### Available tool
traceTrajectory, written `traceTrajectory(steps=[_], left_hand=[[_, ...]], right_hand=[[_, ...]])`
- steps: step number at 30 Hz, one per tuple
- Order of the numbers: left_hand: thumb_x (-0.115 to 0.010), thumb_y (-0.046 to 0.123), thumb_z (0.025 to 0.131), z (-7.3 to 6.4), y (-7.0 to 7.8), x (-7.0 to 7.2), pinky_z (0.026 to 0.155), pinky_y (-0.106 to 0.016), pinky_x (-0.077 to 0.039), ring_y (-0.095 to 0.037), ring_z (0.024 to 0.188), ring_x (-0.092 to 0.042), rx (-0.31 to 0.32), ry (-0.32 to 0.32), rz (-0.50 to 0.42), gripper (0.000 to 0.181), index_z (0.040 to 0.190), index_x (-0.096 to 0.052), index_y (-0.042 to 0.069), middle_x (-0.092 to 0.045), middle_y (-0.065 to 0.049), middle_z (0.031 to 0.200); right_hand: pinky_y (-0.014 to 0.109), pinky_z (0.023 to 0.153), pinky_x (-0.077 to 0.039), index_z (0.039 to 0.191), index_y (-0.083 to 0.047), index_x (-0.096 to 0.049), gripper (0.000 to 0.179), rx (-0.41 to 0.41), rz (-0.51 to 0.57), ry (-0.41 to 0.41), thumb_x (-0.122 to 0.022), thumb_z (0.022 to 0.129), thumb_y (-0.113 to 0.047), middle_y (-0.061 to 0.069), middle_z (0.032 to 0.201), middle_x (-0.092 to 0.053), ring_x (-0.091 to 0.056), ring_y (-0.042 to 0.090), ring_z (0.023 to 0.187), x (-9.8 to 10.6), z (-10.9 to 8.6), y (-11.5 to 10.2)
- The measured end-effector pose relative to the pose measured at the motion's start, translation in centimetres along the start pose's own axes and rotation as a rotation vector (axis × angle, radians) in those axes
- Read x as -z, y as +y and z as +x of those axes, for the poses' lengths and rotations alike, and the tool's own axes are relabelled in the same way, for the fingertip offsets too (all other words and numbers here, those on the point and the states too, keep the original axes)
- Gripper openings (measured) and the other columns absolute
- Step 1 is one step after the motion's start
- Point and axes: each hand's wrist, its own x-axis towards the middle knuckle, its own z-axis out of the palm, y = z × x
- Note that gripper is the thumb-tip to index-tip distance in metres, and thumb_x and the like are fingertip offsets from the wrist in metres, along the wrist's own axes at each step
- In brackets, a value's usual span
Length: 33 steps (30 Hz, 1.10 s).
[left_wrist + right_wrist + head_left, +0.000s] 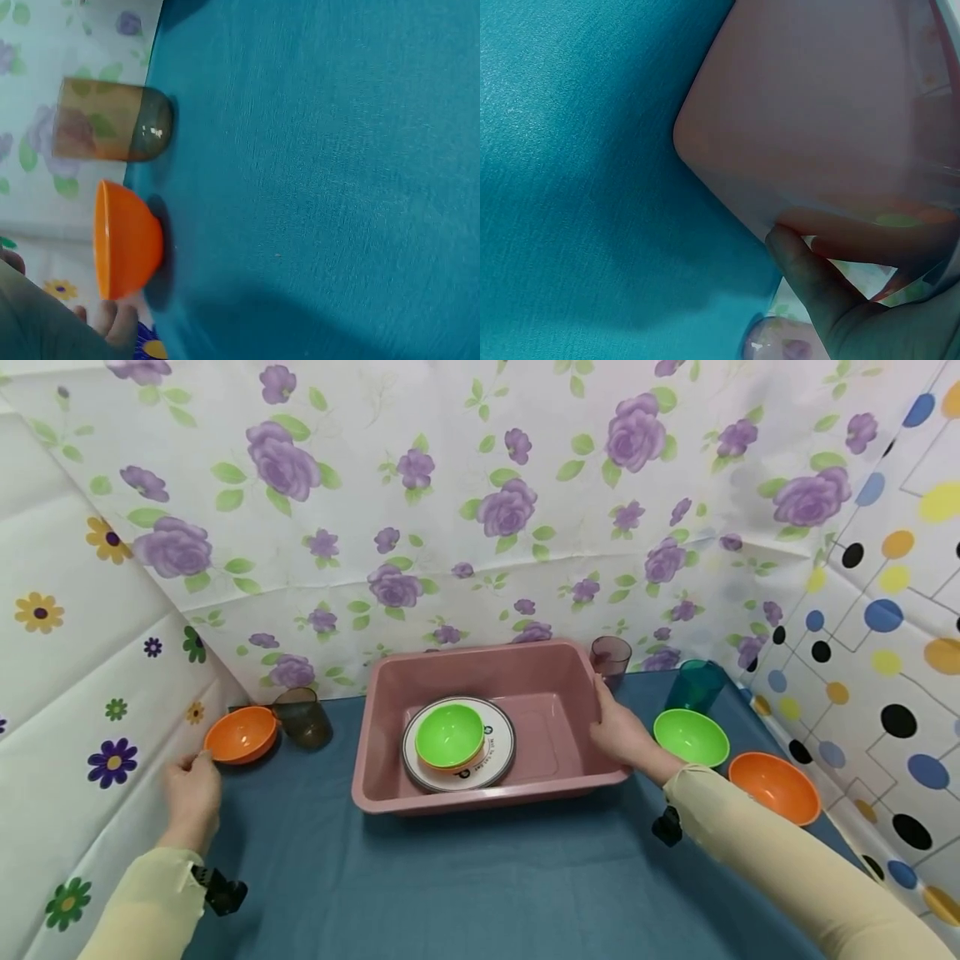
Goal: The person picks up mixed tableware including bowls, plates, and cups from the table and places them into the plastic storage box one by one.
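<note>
A pink plastic tub [551, 735] stands at the middle back. Inside it are a white plate [497, 758] with a dark rim and a light green bowl [450, 735] stacked over an orange one. My right hand [624, 733] grips the tub's right side near the rim; in the right wrist view a digit lies against the outer wall. At the left, an orange bowl [242, 735] sits upright on the cloth. My left hand [193, 795] is at that bowl's near left edge, fingertips next to its side. In the left wrist view its thumb is apart from the bowl.
A brown see-through cup [303, 718] stands beside the left orange bowl. Behind the tub's right corner is a purplish cup [610, 658]. Farther right are a teal cup [696, 687], a green bowl [692, 737] and an orange bowl [775, 787]. Patterned sheets enclose the blue cloth [450, 885].
</note>
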Motion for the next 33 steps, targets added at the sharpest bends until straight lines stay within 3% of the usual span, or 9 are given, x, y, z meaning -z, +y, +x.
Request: traceTrajectory(steps=[2, 3, 5, 7, 10, 18, 26, 33], left_hand=[[-0.029, 0.035, 0.108, 0.4, -0.4, 0.0, 0.073, -0.025, -0.048, -0.015, 0.088, -0.047, 0.075, -0.023, -0.036, 0.049, 0.143, -0.04, 0.001, -0.042, -0.008, 0.11], [-0.029, 0.036, 0.108, 0.7, -0.5, 0.0, 0.071, -0.023, -0.051, -0.013, 0.083, -0.048, 0.12, -0.045, -0.064, 0.051, 0.148, -0.038, 0.005, -0.043, -0.01, 0.114], [-0.026, 0.039, 0.109, 1.1, -0.7, -0.1, 0.072, -0.023, -0.057, -0.01, 0.079, -0.053, 0.206, -0.101, -0.123, 0.061, 0.162, -0.022, 0.011, -0.043, -0.018, 0.134], [-0.024, 0.044, 0.109, 1.5, -0.7, -0.4, 0.081, -0.026, -0.059, -0.009, 0.084, -0.057, 0.272, -0.141, -0.189, 0.067, 0.166, -0.002, 0.016, -0.022, -0.016, 0.16], [-0.022, 0.045, 0.109, 2.0, -0.9, -0.7, 0.089, -0.031, -0.057, -0.011, 0.085, -0.061, 0.311, -0.181, -0.266, 0.065, 0.166, 0.0, 0.022, -0.003, -0.009, 0.17], [-0.022, 0.045, 0.11, 3.1, -1.1, -0.9, 0.089, -0.038, -0.056, -0.015, 0.074, -0.069, 0.459, -0.163, -0.48, 0.059, 0.164, 0.003, 0.038, -0.005, 0.003, 0.17], [-0.025, 0.047, 0.111, 3.6, -1.0, -1.9, 0.09, -0.039, -0.055, -0.017, 0.073, -0.071, 0.455, -0.18, -0.543, 0.058, 0.163, -0.001, 0.043, -0.009, 0.012, 0.17], [-0.023, 0.046, 0.111, 3.6, -1.1, -2.3, 0.088, -0.037, -0.057, -0.015, 0.076, -0.072, 0.463, -0.174, -0.561, 0.058, 0.162, 0.004, 0.044, -0.012, 0.011, 0.17]], right_hand=[[0.05, 0.087, -0.054, 0.164, -0.01, 0.006, 0.087, -0.005, 0.002, 0.0, -0.05, 0.098, -0.002, 0.032, 0.146, -0.048, -0.064, 0.038, 0.11, 0.0, -0.2, 0.1], [0.05, 0.086, -0.054, 0.165, -0.01, 0.006, 0.087, -0.008, 0.003, -0.001, -0.05, 0.098, -0.002, 0.032, 0.146, -0.048, -0.064, 0.038, 0.111, 0.0, -0.2, 0.1], [0.05, 0.087, -0.054, 0.165, -0.01, 0.006, 0.087, -0.01, 0.004, 0.0, -0.05, 0.098, -0.002, 0.031, 0.147, -0.048, -0.064, 0.038, 0.112, 0.0, -0.3, 0.3], [0.051, 0.089, -0.054, 0.165, -0.01, 0.005, 0.087, -0.016, 0.006, 0.001, -0.05, 0.098, -0.002, 0.03, 0.148, -0.047, -0.063, 0.038, 0.113, -0.1, -0.2, 0.4], [0.053, 0.094, -0.053, 0.165, -0.012, 0.006, 0.087, -0.027, 0.014, -0.002, -0.05, 0.099, -0.002, 0.029, 0.15, -0.046, -0.062, 0.038, 0.116, -0.3, -0.2, 0.4], [0.054, 0.098, -0.051, 0.165, -0.013, 0.003, 0.087, -0.035, 0.023, 0.008, -0.05, 0.098, -0.002, 0.027, 0.151, -0.046, -0.06, 0.037, 0.121, -0.6, 0.0, -0.1], [0.055, 0.098, -0.051, 0.165, -0.012, 0.002, 0.086, -0.031, 0.03, 0.031, -0.05, 0.098, -0.001, 0.027, 0.15, -0.047, -0.062, 0.037, 0.116, -0.2, -0.1, 0.1], [0.055, 0.098, -0.052, 0.166, -0.015, 0.003, 0.087, -0.035, 0.041, 0.028, -0.051, 0.098, -0.001, 0.025, 0.151, -0.047, -0.062, 0.037, 0.117, -0.1, 0.0, 0.2]])
